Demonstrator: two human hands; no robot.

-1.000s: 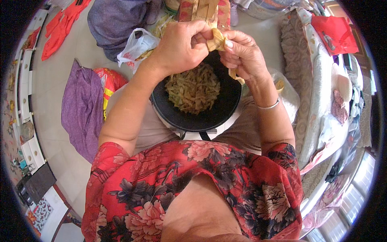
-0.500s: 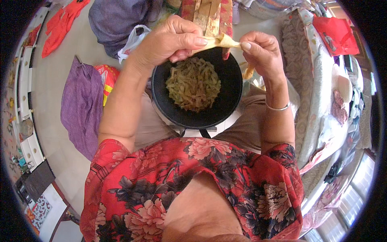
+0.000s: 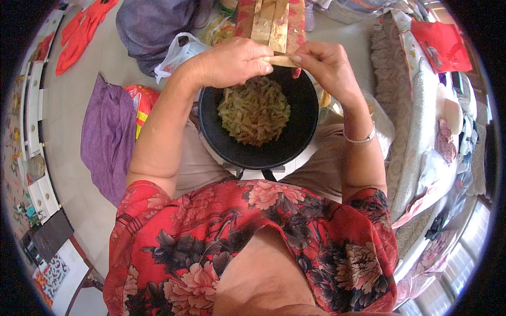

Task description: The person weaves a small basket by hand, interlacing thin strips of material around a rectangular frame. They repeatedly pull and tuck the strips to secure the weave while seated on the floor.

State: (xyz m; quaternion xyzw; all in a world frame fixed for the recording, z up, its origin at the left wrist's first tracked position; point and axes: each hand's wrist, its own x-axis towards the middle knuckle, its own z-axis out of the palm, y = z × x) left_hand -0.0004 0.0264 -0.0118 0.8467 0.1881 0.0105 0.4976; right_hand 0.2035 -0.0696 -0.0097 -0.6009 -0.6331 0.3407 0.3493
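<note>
pale strip pinched between two hands at the pot's far edge

with the black pot point(image 3: 298, 124) as the clock's centre and six toward the person, the left hand point(image 3: 229, 64) sits at eleven, nearly closed, thumb and fingers pinching one end of a pale yellow strip point(image 3: 279, 60). the right hand point(image 3: 328, 66) is at about two, thumb and fingertips gathered on the strip's other end, the lower fingers curled. the strip spans the short gap between them, above the pot's rim between twelve and one.

inside the pot a heap of shredded pieces point(image 3: 255, 111) fills the middle, leaving a band of dark wall all round. the pot stands between the person's trousered legs point(image 3: 203, 166), which bound it at about eight and four.

at twelve a wooden board point(image 3: 270, 26) lies on red patterned cloth point(image 3: 296, 26), closing in on the far rim; whether they touch it cannot be told. a white plastic bag point(image 3: 176, 55) sits at ten, close by the left forearm. at nine is a purple cloth point(image 3: 108, 137), with pale floor point(image 3: 66, 142) beyond it. at three, well outside the right forearm, runs a couch point(image 3: 416, 105).
</note>
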